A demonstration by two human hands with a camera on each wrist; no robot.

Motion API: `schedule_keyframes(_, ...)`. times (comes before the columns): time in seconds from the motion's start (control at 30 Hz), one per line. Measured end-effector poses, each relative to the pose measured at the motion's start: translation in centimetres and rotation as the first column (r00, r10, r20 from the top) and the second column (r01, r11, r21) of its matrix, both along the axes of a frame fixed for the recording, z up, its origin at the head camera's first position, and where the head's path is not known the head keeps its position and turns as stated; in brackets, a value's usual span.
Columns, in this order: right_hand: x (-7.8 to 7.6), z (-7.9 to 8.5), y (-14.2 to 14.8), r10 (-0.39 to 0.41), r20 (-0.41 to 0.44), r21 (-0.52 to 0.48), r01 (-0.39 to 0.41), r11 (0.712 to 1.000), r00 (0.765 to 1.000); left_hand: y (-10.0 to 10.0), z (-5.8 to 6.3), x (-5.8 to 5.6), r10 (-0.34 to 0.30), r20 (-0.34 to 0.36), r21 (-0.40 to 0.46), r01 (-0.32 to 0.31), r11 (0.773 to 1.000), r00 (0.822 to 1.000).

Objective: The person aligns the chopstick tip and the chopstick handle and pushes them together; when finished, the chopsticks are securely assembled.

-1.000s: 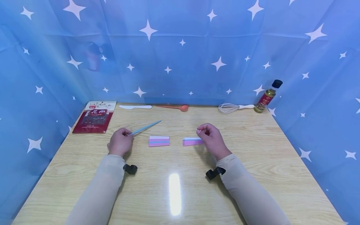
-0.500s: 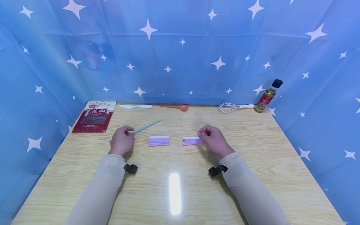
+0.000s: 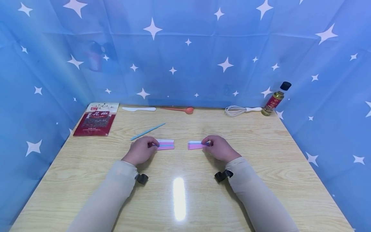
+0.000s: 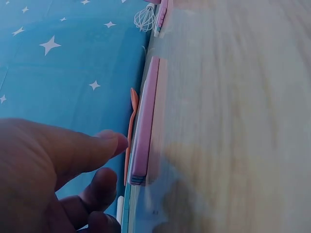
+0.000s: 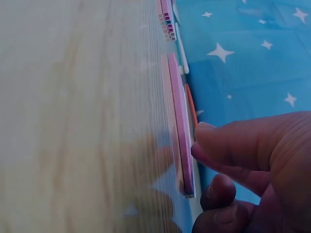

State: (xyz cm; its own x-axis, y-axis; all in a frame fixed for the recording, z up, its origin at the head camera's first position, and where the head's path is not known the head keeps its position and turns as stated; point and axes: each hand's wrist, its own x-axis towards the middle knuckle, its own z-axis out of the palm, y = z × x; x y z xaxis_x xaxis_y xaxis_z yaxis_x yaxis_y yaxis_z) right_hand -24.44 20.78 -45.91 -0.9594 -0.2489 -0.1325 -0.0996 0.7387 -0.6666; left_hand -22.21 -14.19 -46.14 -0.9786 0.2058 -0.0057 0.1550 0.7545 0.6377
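A row of slim pastel sticks (image 3: 166, 145), pink, white and blue, lies flat left of the middle of the table. My left hand (image 3: 142, 149) is over its left end; in the left wrist view the thumb (image 4: 109, 141) and fingers stand apart beside the row, holding nothing visible. A second row of similar sticks (image 3: 195, 145) lies to the right. My right hand (image 3: 219, 148) is over its right end, thumb (image 5: 209, 136) and index fingertip close together right beside the row's edge. Behind the left hand lies a long slim blue stick (image 3: 148, 131).
Along the back edge lie a white knife (image 3: 139, 109), an orange spoon (image 3: 189, 110) and a whisk (image 3: 236, 111). A red seasoning packet (image 3: 95, 120) lies back left, and an oil bottle (image 3: 273, 102) stands back right. A blue starred curtain (image 3: 185, 58) hangs behind the table.
My left hand has let go of the long blue stick, which lies on the table, and moved right to the left row. My right hand has lowered slightly over the right row.
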Motion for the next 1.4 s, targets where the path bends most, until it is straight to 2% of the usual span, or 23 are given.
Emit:
schedule_keyframes(0.33,0.09,0.15,-0.17,0.001,0.005,0.006,-0.001,1.000,1.000,-0.03,-0.04,0.14,-0.008,0.038,-0.021,0.008,1.000,0.999)
schedule_keyframes(0.57,0.22,0.07,-0.16,-0.014,0.012,0.011,0.014,1.000,1.000,0.09,0.17,0.31,-0.005,0.041,-0.025,0.006,1.000,0.999)
schedule_keyframes(0.83,0.34,0.26,-0.31,-0.031,0.013,0.050,0.030,0.998,0.999,0.09,-0.20,0.01,0.002,0.038,-0.034,-0.001,0.999,0.999)
schedule_keyframes(1.4,0.33,0.43,-0.69,-0.044,0.045,0.057,0.041,0.998,0.998,-0.12,-0.42,-0.19,0.049,0.049,-0.034,-0.047,0.998,0.998)
